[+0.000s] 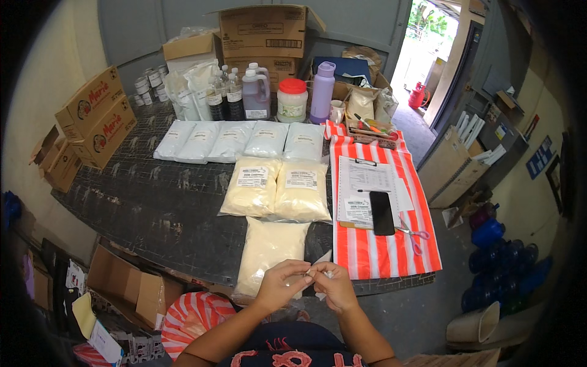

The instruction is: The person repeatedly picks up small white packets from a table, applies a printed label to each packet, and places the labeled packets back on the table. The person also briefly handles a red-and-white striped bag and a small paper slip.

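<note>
My left hand [283, 280] and my right hand [334, 285] meet over the near edge of the table. Fingertips of both pinch a piece of white paper [323, 259], which looks like a label or tissue; its crumpled part sits in my right hand and a pointed corner sticks up behind. Beneath my left hand lies a clear plastic bag of pale yellow powder [274, 243], with no label visible on it. Just beyond, two similar bags, a left one [251, 195] and a right one [303, 197], lie side by side with printed white labels.
Several white pouches [229, 140] form a row behind the bags. Bottles, a purple flask [323, 94] and a red-lidded jar [292, 102] stand farther back. To the right, a striped plastic sheet [362, 257] bears a clipboard [351, 160], a phone [381, 213] and scissors [417, 236].
</note>
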`<action>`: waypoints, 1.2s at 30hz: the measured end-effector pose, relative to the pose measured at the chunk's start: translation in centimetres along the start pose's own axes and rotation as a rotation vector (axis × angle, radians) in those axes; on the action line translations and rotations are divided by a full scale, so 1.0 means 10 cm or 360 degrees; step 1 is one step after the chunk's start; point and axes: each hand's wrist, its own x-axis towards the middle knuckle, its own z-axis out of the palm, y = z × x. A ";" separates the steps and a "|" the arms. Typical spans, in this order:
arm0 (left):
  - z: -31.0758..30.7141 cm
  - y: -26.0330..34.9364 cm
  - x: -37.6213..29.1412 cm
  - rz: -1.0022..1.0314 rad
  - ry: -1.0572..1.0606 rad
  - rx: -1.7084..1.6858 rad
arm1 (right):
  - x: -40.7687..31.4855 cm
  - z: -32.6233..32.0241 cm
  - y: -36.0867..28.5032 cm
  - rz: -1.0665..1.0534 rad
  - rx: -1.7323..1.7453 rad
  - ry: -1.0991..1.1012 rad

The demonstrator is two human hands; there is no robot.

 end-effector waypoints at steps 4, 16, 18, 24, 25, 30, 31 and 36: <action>0.04 -0.13 -0.01 -0.0054 0.0109 -0.0114 | 0.05 0.00 0.08 -0.0055 -0.0177 0.0070; 0.02 -0.16 0.01 -0.0292 0.0362 -0.0644 | 0.07 0.04 0.07 -0.0017 0.0000 0.0097; 0.06 -0.16 -0.01 -0.0288 0.0298 -0.0600 | 0.07 0.09 0.08 -0.0194 -0.0261 0.0096; -0.03 -0.14 -0.02 -0.0507 0.0430 -0.0964 | 0.15 -0.10 0.08 -0.0073 0.0178 0.0111; -0.08 -0.14 -0.01 -0.0551 0.0481 -0.1043 | 0.19 -0.19 0.08 -0.0063 0.0321 0.0233; -0.35 -0.17 0.01 -0.0655 0.0655 -0.1263 | 0.38 -0.69 0.05 -0.0346 0.0826 0.0621; -0.38 -0.18 0.01 -0.0663 0.0703 -0.1300 | 0.40 -0.77 0.03 -0.0361 0.0876 0.0739; -0.42 -0.13 0.02 -0.0580 0.0855 -0.1301 | 0.28 -0.87 -0.15 -0.0419 0.0797 0.0483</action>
